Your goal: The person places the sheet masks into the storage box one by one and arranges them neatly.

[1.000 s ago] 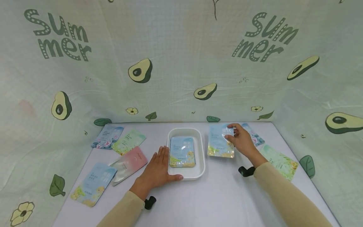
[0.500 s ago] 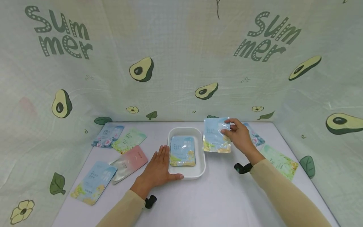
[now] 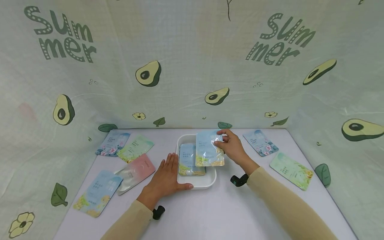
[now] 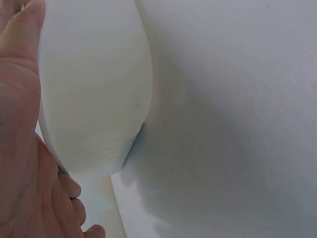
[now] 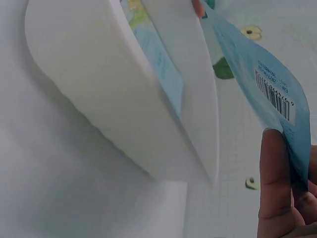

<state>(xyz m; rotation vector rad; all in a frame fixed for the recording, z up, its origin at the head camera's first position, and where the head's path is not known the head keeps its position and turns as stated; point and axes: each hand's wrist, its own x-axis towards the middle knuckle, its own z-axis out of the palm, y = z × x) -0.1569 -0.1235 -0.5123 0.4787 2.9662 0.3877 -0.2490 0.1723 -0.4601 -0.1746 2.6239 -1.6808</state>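
One pouch, right edge pinched in the right grip, overhangs the tray touched by the straight-fingered left grip.

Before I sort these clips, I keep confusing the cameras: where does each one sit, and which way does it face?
Head: on the head, facing forward and down at the white tray; both sleeves, the left hand and right hand show.
Left wrist: worn there, facing the tray's outer wall; part of the left hand shows.
Right wrist: worn there, facing the tray's side and patterned backdrop; part of the right hand shows.
Shared: head and right wrist both show the held blue packet.
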